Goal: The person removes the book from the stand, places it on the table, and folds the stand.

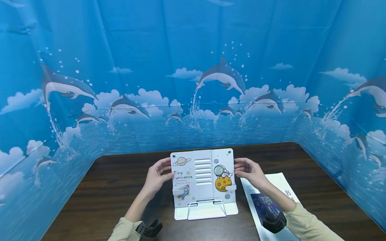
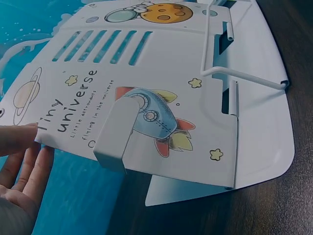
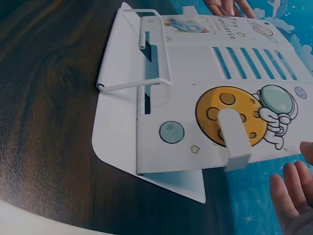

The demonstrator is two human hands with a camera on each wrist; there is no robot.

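Note:
A white book stand [image 1: 204, 179] with slots and "Tiny universe" space drawings stands on the table, its back plate raised from the base [image 3: 115, 127]. My left hand [image 1: 157, 175] pinches the plate's left edge, thumb in front and fingers behind. My right hand [image 1: 249, 172] is at the right edge, its fingers [image 3: 282, 193] spread loosely beside the plate. White page clips [image 2: 115, 137] fold over both sides of the plate. A white wire bracket [image 1: 206, 208] lies across the front of the base.
To the right, a white printed booklet [image 1: 250, 190] with a dark picture lies on the dark wooden table [image 1: 99, 190], partly under my right forearm. A blue dolphin curtain [image 1: 150, 67] hangs around the table's far side and both ends. A black band [image 1: 149, 228] circles my left wrist.

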